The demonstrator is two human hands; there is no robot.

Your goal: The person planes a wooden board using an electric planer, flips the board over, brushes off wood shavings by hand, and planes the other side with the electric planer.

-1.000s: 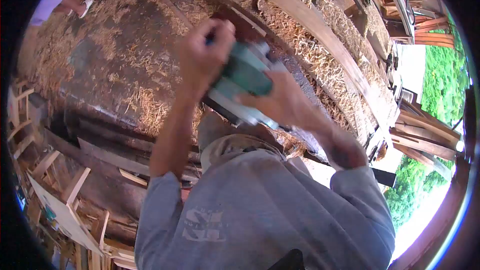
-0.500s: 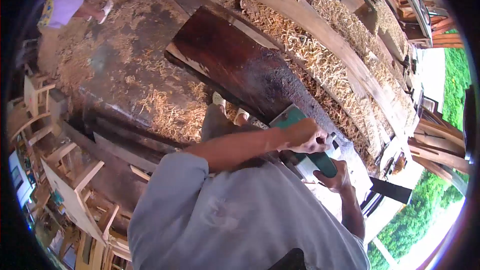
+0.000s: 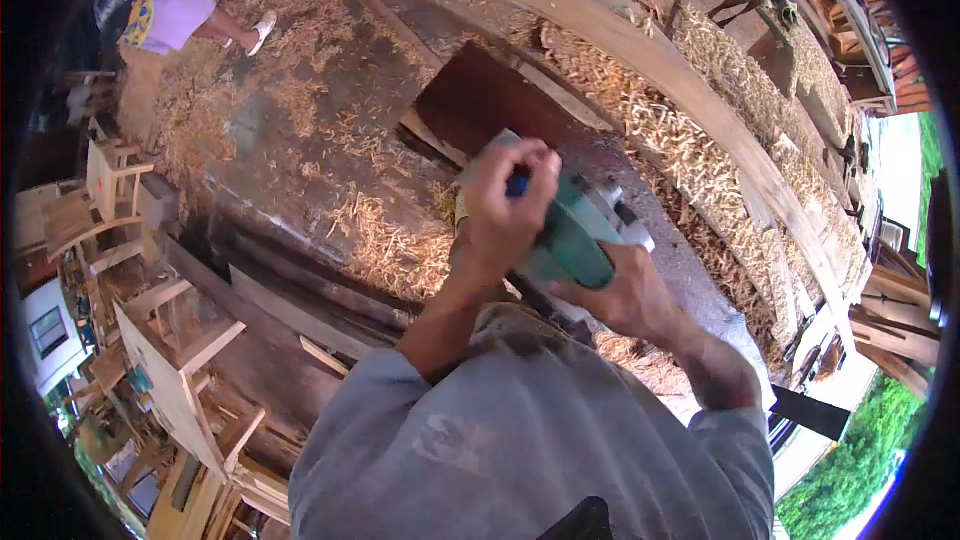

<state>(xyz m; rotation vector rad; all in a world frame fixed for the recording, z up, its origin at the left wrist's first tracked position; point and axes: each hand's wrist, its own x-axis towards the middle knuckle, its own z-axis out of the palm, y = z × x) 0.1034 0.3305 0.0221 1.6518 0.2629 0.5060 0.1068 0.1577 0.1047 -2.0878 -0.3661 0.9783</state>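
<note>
Under both hands (image 3: 505,205), green planer (image 3: 572,245)

Half a second ago the green tool (image 3: 575,248) was close to the person's body, over the near part of the dark board (image 3: 520,100); now it has moved toward 11 o'clock, and the bare stretch beyond it has become shorter. The left hand (image 3: 503,198) has gone with it: its forearm, which pointed almost to 3 o'clock, now points to 1 o'clock. The right hand (image 3: 638,295) has also shifted toward 11 o'clock. At 10 o'clock, more of another person (image 3: 182,20) has come into view.
</note>
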